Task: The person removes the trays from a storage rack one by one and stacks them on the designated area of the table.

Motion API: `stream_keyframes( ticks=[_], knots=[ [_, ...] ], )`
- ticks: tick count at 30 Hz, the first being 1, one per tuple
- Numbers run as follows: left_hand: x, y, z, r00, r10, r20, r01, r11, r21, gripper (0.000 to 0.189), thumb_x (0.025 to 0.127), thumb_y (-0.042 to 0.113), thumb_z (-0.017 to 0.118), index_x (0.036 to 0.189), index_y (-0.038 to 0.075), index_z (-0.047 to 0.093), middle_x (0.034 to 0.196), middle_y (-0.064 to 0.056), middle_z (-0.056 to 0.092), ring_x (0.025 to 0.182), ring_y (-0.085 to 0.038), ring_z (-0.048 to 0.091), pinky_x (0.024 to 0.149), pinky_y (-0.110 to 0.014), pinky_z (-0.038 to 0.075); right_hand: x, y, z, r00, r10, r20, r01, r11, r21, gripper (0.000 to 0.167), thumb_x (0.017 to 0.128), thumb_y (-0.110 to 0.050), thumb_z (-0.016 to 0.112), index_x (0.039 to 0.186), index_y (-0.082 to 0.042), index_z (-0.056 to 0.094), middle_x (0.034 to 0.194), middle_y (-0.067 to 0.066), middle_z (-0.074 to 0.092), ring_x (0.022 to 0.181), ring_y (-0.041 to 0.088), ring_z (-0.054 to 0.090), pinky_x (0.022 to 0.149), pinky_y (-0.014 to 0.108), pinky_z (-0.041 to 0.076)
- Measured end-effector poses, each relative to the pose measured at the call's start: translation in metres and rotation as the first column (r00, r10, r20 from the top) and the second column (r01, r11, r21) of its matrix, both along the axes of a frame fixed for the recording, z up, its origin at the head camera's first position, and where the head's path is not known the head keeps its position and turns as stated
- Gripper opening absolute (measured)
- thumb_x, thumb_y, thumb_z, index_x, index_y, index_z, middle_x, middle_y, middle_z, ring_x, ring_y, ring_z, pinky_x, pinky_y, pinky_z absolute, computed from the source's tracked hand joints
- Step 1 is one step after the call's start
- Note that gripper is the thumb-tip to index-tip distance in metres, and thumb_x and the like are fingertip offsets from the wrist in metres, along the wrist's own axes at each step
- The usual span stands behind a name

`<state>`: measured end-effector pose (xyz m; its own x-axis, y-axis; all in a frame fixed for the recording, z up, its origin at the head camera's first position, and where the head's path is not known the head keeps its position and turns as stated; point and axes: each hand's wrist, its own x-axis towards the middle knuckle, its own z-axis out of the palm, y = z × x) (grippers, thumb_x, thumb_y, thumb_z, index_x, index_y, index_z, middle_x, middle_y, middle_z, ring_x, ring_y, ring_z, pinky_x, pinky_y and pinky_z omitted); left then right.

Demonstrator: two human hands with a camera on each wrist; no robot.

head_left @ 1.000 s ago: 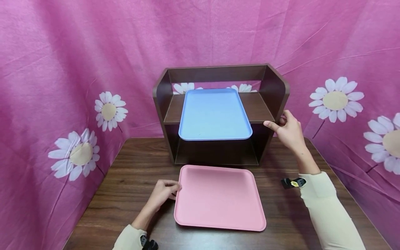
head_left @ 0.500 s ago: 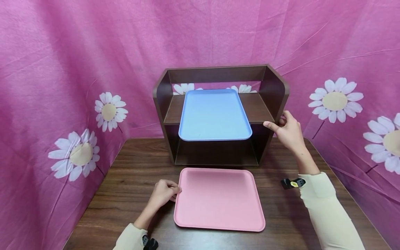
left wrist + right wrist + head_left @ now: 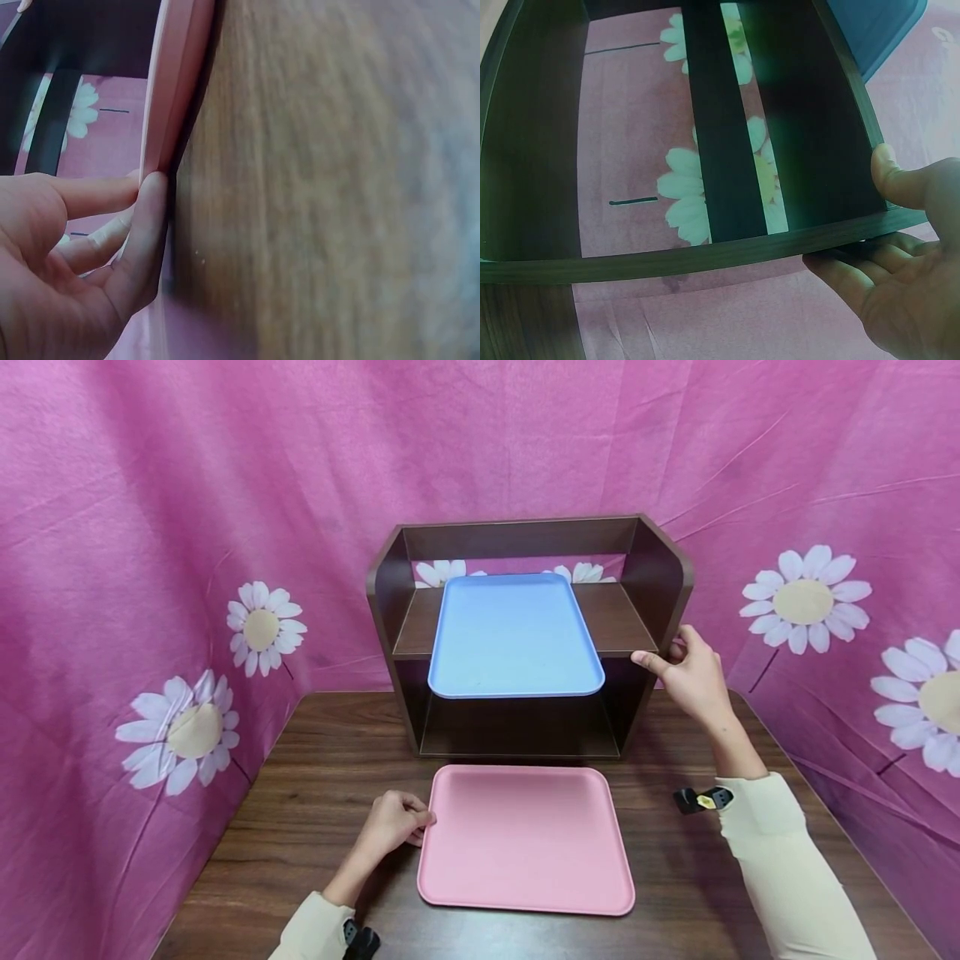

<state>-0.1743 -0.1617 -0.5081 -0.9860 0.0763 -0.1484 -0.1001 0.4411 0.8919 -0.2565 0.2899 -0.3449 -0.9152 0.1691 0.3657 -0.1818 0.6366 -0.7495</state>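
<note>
A pink rectangular tray (image 3: 528,843) lies on the wooden table in front of a dark brown two-level shelf (image 3: 525,727). My left hand (image 3: 393,822) pinches the tray's left rim between thumb and fingers; the left wrist view shows that pink rim (image 3: 176,82) close up. Farther back, my right hand (image 3: 692,677) grips the shelf's right side panel, its thumb at the front edge by the middle board. In the right wrist view, the fingers (image 3: 847,281) of that hand lie along the panel's outer face. A blue tray (image 3: 517,635) rests on the middle board, its near end overhanging the front.
Pink cloth (image 3: 525,443) printed with white daisies hangs behind and at both sides of the wooden table (image 3: 315,760). Below the blue tray is the shelf's lower compartment (image 3: 517,731). A narrow strip of tabletop separates shelf and pink tray.
The pink tray's far edge has shifted slightly toward me, away from the shelf, with my left hand still on its rim. The right hand, shelf and blue tray look unmoved.
</note>
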Motion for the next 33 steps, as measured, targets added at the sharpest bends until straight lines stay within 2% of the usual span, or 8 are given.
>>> stream_keyframes(
  ticks=[17, 21, 27, 30, 33],
  knots=[
    [-0.002, -0.003, -0.001, 0.998, -0.034, 0.044, 0.032, 0.999, 0.027, 0.006, 0.088, -0.003, 0.073, 0.088, -0.009, 0.073, 0.070, -0.011, 0.074, 0.055, -0.014, 0.071, 0.057, -0.035, 0.066, -0.001, 0.000, -0.001, 1.000, -0.007, -0.002, 0.007, 1.000, 0.001, 0.059, 0.094, -0.040, 0.083, 0.133, -0.005, 0.056, 0.124, 0.028, 0.073, 0.058, -0.003, 0.061, 0.059, 0.014, 0.048],
    [-0.002, -0.005, 0.003, 0.998, -0.036, 0.047, 0.037, 0.999, -0.012, 0.007, 0.089, 0.000, 0.073, 0.089, -0.007, 0.073, 0.070, -0.011, 0.074, 0.057, -0.017, 0.071, 0.056, -0.036, 0.065, -0.002, 0.000, -0.002, 1.000, -0.008, -0.003, 0.008, 1.000, -0.006, 0.057, 0.095, -0.037, 0.082, 0.134, -0.004, 0.056, 0.125, 0.029, 0.073, 0.057, -0.004, 0.060, 0.059, 0.013, 0.048],
    [-0.004, -0.006, 0.014, 1.000, 0.008, 0.005, -0.007, 0.996, -0.088, 0.008, 0.091, 0.005, 0.072, 0.090, -0.002, 0.076, 0.071, -0.009, 0.074, 0.061, -0.019, 0.071, 0.055, -0.035, 0.064, -0.002, 0.001, -0.002, 1.000, -0.001, -0.007, 0.001, 1.000, -0.008, 0.057, 0.095, -0.036, 0.082, 0.134, -0.002, 0.057, 0.125, 0.030, 0.073, 0.059, -0.008, 0.059, 0.059, 0.012, 0.047],
    [-0.007, -0.005, 0.024, 0.999, 0.036, -0.021, -0.038, 0.996, -0.086, 0.008, 0.092, 0.005, 0.071, 0.091, -0.001, 0.076, 0.071, -0.007, 0.073, 0.061, -0.017, 0.070, 0.056, -0.033, 0.063, -0.002, 0.000, -0.002, 1.000, -0.009, -0.014, 0.009, 1.000, 0.002, 0.056, 0.095, -0.037, 0.082, 0.132, -0.002, 0.058, 0.123, 0.030, 0.074, 0.058, -0.007, 0.059, 0.060, 0.012, 0.046],
    [-0.008, -0.004, 0.038, 0.997, 0.058, -0.041, -0.060, 0.997, -0.046, 0.009, 0.093, 0.004, 0.069, 0.093, -0.003, 0.076, 0.071, -0.007, 0.073, 0.063, -0.017, 0.070, 0.060, -0.034, 0.064, -0.001, -0.001, -0.001, 1.000, -0.013, -0.016, 0.013, 1.000, 0.006, 0.057, 0.094, -0.038, 0.082, 0.132, -0.003, 0.059, 0.123, 0.030, 0.074, 0.058, -0.007, 0.060, 0.061, 0.012, 0.046]
  ],
)
